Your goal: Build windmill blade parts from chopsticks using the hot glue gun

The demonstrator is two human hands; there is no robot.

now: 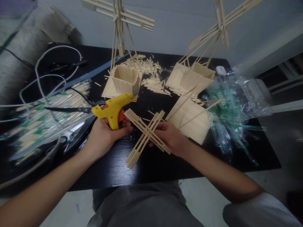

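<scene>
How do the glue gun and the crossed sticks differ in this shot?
The glue gun is yellow; the crossed sticks are pale wood. The glue gun has a chunky pistol shape, while the crossed sticks form a thin, open X. The left hand grips the glue gun; the right hand holds the crossed sticks. Both are over the black table.

Glue gun (114, 108) at 9 o'clock: smooth yellow plastic, slight sheen; stick cross (148, 131) at 6: bare matt wood. Surface (118, 171) black, fine-grained, glossy glare toward 6. Wrappers (227, 110) at 3: shiny crinkled plastic, clear and green; box (124, 85) at 11: matt wood, ribbed walls.
</scene>
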